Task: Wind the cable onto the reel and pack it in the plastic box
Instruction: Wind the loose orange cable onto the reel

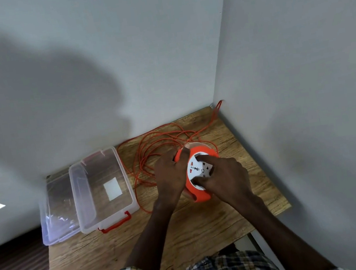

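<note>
The wooden bench (93, 254) sits in a corner between two pale walls, and everything for the job is on it. The clear plastic box (85, 210) stands open on the left side of the bench, with its lid (55, 210) lying flat just beside it. Only a white label shows in the box, and I cannot tell if it is stuck inside or underneath. The long orange cable (152, 151) lies in loose loops behind the reel, and one end runs up into the corner. The orange and white reel (198, 175) is in the middle of the bench, between both hands. The left hand (171, 176) wraps its fingers around the orange rim. The right hand (225, 178) has its fingers curled on the white socket face. This looks like the winding step, and most of the cable is not wound yet. Next, the reel likely needs turning while the cable feeds in without knots.
</note>
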Demonstrator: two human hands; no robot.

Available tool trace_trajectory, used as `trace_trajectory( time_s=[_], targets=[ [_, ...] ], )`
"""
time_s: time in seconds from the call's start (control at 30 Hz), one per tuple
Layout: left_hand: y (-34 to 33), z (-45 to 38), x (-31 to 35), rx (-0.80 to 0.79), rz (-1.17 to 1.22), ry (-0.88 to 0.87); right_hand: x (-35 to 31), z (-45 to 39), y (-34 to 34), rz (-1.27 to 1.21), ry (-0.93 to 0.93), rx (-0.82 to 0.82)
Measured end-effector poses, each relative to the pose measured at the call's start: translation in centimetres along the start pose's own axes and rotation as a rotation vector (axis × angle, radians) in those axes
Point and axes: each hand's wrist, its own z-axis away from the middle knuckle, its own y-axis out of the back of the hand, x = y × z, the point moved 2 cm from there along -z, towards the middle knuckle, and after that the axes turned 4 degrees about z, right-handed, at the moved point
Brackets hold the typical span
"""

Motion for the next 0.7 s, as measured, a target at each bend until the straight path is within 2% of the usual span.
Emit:
trace_trajectory(
  time_s=[0.23,0.4,0.5,0.53,0.6,0.63,0.7],
  targets=[
    [1.1,1.0,1.1,0.050,0.018,0.017,-1.3,0.5,-0.4,-0.401,-0.283,0.045],
    [1.4,1.8,2.0,0.117,-0.105,-0.061,-1.6,1.3,-1.2,-0.857,-0.530,-0.065],
    [1.7,2.3,2.3,0.061,0.024,-0.053,-1.9,2.0,-1.0,-1.069,-0.649,-0.174],
    [1.8,2.5,2.4,-0.041,0.153,0.003,-2.0,2.3,-0.8,-1.095,-0.669,-0.201],
    [2.1,3.4,2.3,-0.302,0.518,0.260,-2.1,2.3,-0.7,-1.118,-0.673,-0.232],
    [2.4,3.9,2.3,-0.379,0.702,0.415,-2.3,2.4,-0.5,-1.109,-0.660,-0.247],
    [3.4,5.0,2.9,-0.407,0.882,0.621,-2.9,2.4,0.1,-1.054,-0.602,-0.264]
  ],
)
